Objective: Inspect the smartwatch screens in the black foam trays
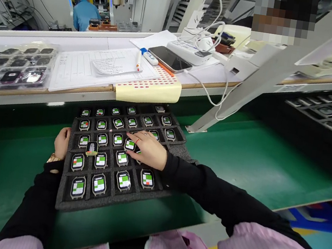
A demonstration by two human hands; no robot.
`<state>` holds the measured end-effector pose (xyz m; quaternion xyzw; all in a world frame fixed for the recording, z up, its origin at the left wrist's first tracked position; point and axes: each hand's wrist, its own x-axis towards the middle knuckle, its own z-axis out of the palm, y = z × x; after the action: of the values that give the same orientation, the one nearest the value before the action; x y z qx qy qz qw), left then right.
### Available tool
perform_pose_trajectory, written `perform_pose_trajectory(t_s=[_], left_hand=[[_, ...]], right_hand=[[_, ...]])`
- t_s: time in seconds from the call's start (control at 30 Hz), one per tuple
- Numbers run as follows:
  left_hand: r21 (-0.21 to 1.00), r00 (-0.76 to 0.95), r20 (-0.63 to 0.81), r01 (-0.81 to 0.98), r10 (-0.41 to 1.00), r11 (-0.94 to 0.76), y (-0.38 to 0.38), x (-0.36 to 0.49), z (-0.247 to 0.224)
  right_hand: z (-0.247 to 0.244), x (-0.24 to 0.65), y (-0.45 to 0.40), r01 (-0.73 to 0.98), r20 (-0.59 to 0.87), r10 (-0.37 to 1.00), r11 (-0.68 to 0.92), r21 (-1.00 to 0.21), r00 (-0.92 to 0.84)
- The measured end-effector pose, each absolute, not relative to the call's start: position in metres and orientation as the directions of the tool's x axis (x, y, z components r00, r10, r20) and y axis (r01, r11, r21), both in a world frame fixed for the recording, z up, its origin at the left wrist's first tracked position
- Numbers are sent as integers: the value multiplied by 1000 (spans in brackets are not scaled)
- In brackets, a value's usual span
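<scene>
A dark grey foam tray (91, 204) lies on the green surface, its compartments holding several square watch faces with lit green and white screens. Over the middle right of the tray is my right hand (149, 150), fingers apart, its fingertips around a watch face (129, 144); whether they touch it is unclear. At the tray's left edge rests my left hand (62, 142); its fingers are hidden behind the edge. One small watch face (92, 148) sits tilted across a divider between compartments.
Above the tray runs a shelf with papers (81, 68), a phone (170, 58), a marker (149, 56) and a clear tray of watch faces (13, 62). A slanted metal post (237, 85) stands right. Another dark tray (319, 122) is far right. A person in blue (84, 12) is behind.
</scene>
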<state>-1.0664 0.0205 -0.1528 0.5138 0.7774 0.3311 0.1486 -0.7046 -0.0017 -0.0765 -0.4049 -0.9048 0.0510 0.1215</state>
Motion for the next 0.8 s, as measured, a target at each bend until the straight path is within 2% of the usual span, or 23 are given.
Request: perform_pose_trajectory(t_s=[0.33, 0.47, 0.57, 0.63, 0.8], left_hand=[[659, -435, 103, 703, 895, 266, 22, -1068, -156], [670, -440, 103, 693, 892, 265, 23, -1069, -155], [681, -445, 104, 684, 890, 262, 22, -1068, -154], [690, -445, 107, 677, 889, 256, 21, -1067, -153], [725, -427, 109, 651, 898, 222, 18, -1065, -148]], right_hand=[[-43, -632, -48, 648, 26, 759, 572, -503, -650], [-45, -608, -73, 724, -17, 829, 477, -499, -559], [-46, -601, -83, 725, -7, 827, 489, -484, -562], [-40, -598, -86, 703, 75, 822, 527, -477, -565], [-11, -588, -88, 658, 466, 788, 603, -451, -403]])
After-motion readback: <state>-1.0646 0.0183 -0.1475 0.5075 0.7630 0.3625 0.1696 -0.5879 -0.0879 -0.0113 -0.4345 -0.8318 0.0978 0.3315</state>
